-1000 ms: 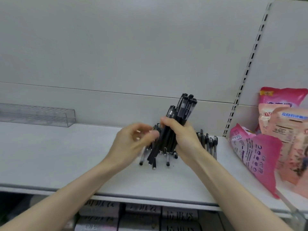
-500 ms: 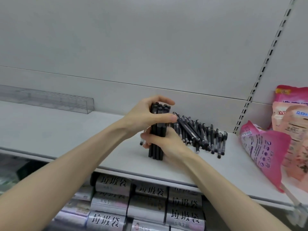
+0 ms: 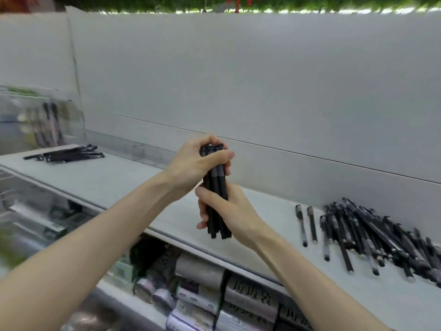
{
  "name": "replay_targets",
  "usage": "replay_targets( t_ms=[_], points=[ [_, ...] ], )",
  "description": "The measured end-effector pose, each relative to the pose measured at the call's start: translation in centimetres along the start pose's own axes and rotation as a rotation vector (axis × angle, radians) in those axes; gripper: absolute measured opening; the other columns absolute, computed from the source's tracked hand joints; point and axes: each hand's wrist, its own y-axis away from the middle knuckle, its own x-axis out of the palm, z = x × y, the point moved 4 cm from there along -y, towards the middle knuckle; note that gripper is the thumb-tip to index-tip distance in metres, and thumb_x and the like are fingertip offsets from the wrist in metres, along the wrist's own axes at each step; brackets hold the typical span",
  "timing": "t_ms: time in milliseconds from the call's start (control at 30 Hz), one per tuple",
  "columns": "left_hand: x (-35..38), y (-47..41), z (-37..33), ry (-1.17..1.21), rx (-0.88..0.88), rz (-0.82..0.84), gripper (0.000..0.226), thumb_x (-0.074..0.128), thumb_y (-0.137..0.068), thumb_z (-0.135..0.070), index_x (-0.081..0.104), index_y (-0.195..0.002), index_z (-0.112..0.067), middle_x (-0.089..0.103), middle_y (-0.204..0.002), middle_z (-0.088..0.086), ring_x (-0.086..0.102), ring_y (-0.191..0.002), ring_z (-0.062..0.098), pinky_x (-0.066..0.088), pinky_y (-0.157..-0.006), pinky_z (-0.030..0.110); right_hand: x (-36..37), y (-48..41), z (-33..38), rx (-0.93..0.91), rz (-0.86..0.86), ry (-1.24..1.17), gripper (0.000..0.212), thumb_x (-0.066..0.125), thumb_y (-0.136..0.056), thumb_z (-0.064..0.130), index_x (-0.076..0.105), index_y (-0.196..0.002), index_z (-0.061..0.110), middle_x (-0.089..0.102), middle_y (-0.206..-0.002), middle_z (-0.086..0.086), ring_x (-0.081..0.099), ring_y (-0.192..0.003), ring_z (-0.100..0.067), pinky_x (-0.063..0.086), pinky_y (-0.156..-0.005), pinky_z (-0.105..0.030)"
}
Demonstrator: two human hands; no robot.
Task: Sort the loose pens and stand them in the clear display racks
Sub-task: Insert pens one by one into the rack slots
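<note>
A bundle of black pens (image 3: pixel 216 187) stands upright in mid-air above the white shelf (image 3: pixel 124 177). My left hand (image 3: pixel 191 163) grips the bundle's top, fingers curled over the caps. My right hand (image 3: pixel 229 211) grips its lower half. A heap of loose black pens (image 3: pixel 372 232) lies on the shelf to the right, with two single pens (image 3: pixel 306 223) beside it. A clear display rack (image 3: pixel 133 149) stands against the back wall to the left. A smaller pile of black pens (image 3: pixel 66 154) lies at the far left.
Rolls with printed labels (image 3: pixel 250 302) fill the lower shelf below its front edge. A blurred clear holder with pens (image 3: pixel 45 123) stands at the far left. The grey back panel (image 3: pixel 238 80) rises behind the shelf.
The bundle has been lifted off the shelf and carried left, away from the heap. The view has swung left, and the pink bags have gone out of sight.
</note>
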Motion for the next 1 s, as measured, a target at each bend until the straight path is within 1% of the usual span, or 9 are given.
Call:
replay_targets(
  t_ms=[133,367,467,633,700,767,833,933,1000],
  points=[
    [-9.8,1.5,0.6,0.067,-0.040,0.014,0.007,0.059,-0.090,-0.012,0.054,-0.090,-0.007,0.059,-0.074,0.009,0.062,-0.067,0.015,0.051,-0.063,0.021,8.2,-5.2,-1.6,0.034,0.005,-0.071,0.018,0.058,-0.093,0.015,0.045,-0.081,0.013,0.046,-0.061,-0.003,0.040,-0.048,-0.014,0.037,-0.043,-0.025],
    [-25.6,2.5,2.7,0.190,-0.176,-0.006,0.035,0.059,-0.079,-0.031,0.056,-0.101,-0.004,0.069,-0.093,0.013,0.069,-0.091,0.024,0.057,-0.077,0.030,20.4,-14.2,-4.4,0.072,0.018,-0.170,0.015,0.057,-0.094,0.020,0.046,-0.090,0.010,0.045,-0.059,-0.002,0.037,-0.045,-0.014,0.035,-0.040,-0.023],
    [-30.7,1.7,3.9,0.078,-0.235,0.031,0.045,0.054,-0.085,-0.037,0.060,-0.108,0.001,0.069,-0.105,0.014,0.066,-0.096,0.020,0.052,-0.084,0.031,23.1,-18.2,-5.1,0.095,-0.029,-0.170,0.019,0.057,-0.094,0.025,0.046,-0.096,0.010,0.046,-0.060,-0.001,0.039,-0.045,-0.013,0.035,-0.040,-0.023],
    [-38.5,-1.7,6.3,-0.248,-0.230,0.077,0.032,0.046,-0.097,-0.039,0.067,-0.097,-0.014,0.069,-0.090,0.003,0.059,-0.088,0.018,0.046,-0.084,0.029,25.6,-25.4,-6.8,0.092,-0.038,-0.114,0.023,0.052,-0.096,0.030,0.044,-0.104,0.010,0.046,-0.061,-0.002,0.040,-0.046,-0.013,0.038,-0.042,-0.026],
    [-40.9,-3.3,6.7,-0.338,-0.220,0.110,0.030,0.047,-0.097,-0.036,0.067,-0.090,-0.015,0.061,-0.071,-0.005,0.050,-0.069,0.013,0.041,-0.063,0.019,26.4,-28.1,-7.5,0.080,-0.024,-0.045,0.017,0.049,-0.098,0.031,0.045,-0.103,0.015,0.046,-0.064,-0.004,0.044,-0.049,-0.015,0.046,-0.046,-0.030],
    [-43.5,-5.3,7.8,-0.360,-0.229,0.149,0.032,0.046,-0.098,-0.031,0.064,-0.094,-0.004,0.053,-0.062,-0.003,0.043,-0.055,0.010,0.036,-0.053,0.018,27.4,-31.4,-8.9,0.083,-0.015,-0.012,0.016,0.047,-0.098,0.031,0.045,-0.106,0.018,0.048,-0.067,-0.005,0.051,-0.053,-0.017,0.056,-0.056,-0.039],
    [-45.5,-7.3,8.7,-0.388,-0.250,0.185,0.042,0.047,-0.098,-0.029,0.058,-0.105,0.010,0.054,-0.072,0.012,0.046,-0.054,0.012,0.039,-0.053,0.020,28.0,-34.2,-9.8,0.084,-0.018,0.029,0.021,0.046,-0.099,0.030,0.047,-0.110,0.013,0.055,-0.070,-0.002,0.060,-0.061,-0.015,0.058,-0.071,-0.042],
    [-48.4,-9.7,10.7,-0.490,-0.275,0.262,0.047,0.048,-0.096,-0.036,0.059,-0.099,0.009,0.055,-0.073,0.011,0.048,-0.064,0.020,0.039,-0.063,0.032,28.5,-37.7,-11.3,0.077,-0.055,0.171,0.024,0.044,-0.100,0.028,0.058,-0.111,0.012,0.069,-0.095,-0.004,0.068,-0.088,-0.008,0.053,-0.085,-0.026],
    [-49.6,-10.9,11.8,-0.543,-0.236,0.312,0.037,0.047,-0.097,-0.035,0.062,-0.079,-0.007,0.055,-0.065,-0.003,0.049,-0.063,0.015,0.038,-0.065,0.028,28.4,-39.3,-12.8,0.131,-0.101,0.235,0.029,0.046,-0.098,0.038,0.060,-0.105,0.014,0.067,-0.107,-0.016,0.066,-0.100,-0.021,0.050,-0.095,-0.043]
  ],
)
